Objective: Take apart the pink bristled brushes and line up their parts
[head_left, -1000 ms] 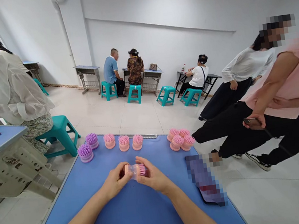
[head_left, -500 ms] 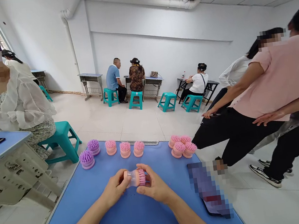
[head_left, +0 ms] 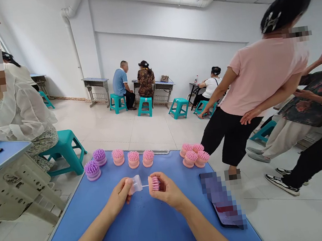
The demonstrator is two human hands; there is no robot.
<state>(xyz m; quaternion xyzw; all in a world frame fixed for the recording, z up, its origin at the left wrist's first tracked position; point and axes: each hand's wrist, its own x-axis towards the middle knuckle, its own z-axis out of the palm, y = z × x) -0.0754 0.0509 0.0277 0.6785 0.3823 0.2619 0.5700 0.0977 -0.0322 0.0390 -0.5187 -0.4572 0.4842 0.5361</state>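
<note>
A brush in two pieces, held just above the blue table.

The clear cup is pinched in the fingertips of the left hand, and the pink bristle head is gripped by the curled fingers of the right hand. The two parts sit just apart, with a thin pale stem showing in the gap between them. Both are near the middle of the table, in front of the person. Along the far edge stand two purple brushes, then a row of three pink brushes, and to the right a tight cluster of pink brushes. A phone lies at the table's right edge. Beyond it a person in a pink shirt stands on the floor, and a seated person in a white blouse is at the left.
</note>
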